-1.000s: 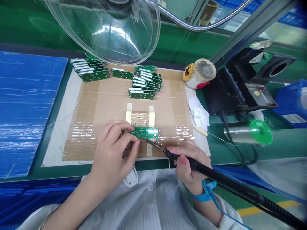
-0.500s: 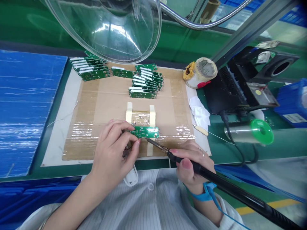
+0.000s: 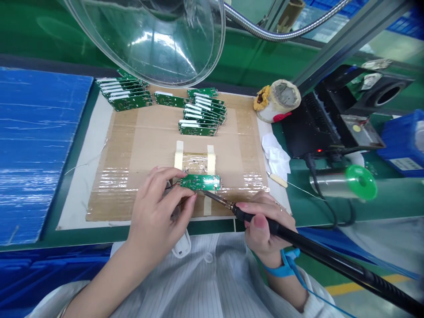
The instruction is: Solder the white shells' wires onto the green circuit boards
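Note:
My left hand (image 3: 154, 212) is closed at the left end of a green circuit board (image 3: 198, 182), its thumb and fingers pinching the end and lower edge. Thin dark wires (image 3: 172, 184) show between those fingers; where they join is hidden. Wrapped round the black handle of a soldering iron (image 3: 318, 254) is my right hand (image 3: 261, 240). The iron's tip meets the board's lower edge, close to my left fingertips; exact contact is too small to tell. Under the board lies a taped-down pad (image 3: 195, 162) with two pale strips. A white plastic piece (image 3: 182, 245) hangs below my left hand.
Rows of circuit boards (image 3: 198, 128) stand at the back of the cardboard (image 3: 142, 145). A clear magnifier-like shade (image 3: 159, 53) hangs above. To the right are a tin (image 3: 281, 99), tissue (image 3: 275, 152), solder spool (image 3: 344, 182) and black soldering station (image 3: 304, 128). A blue sheet (image 3: 36, 150) lies left.
The iron's tip and my left fingers have shifted very slightly along the board's lower edge. More dark wire shows by my left fingers. A red light now glows on the black station.

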{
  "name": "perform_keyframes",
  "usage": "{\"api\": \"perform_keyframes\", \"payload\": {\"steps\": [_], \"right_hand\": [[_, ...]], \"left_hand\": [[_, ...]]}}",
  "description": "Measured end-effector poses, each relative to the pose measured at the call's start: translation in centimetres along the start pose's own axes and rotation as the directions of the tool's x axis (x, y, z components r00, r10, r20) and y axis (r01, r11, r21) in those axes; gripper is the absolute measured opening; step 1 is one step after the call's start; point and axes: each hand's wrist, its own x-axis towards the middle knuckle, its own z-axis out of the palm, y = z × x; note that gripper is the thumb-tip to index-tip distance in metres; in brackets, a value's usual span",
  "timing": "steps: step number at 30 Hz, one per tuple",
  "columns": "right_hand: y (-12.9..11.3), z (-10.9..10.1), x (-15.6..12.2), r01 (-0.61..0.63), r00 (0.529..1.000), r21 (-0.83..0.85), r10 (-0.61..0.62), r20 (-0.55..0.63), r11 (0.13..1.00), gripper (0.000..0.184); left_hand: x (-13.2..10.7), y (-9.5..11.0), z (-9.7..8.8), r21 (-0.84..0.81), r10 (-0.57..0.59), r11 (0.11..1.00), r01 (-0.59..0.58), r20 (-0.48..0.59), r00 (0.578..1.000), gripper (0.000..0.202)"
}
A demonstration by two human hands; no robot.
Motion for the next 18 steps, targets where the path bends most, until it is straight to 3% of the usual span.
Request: {"api": "perform_keyframes", "payload": {"steps": [18], "right_hand": [[-0.01, 0.0, 0.07, 0.0, 1.0, 0.008, 0.0, -0.011, 1.0, 0.028]], "left_hand": [[-0.2, -0.39, 0.2, -0.011, 0.013, 1.0, -0.013, 0.043, 0.999, 0.016]]}}
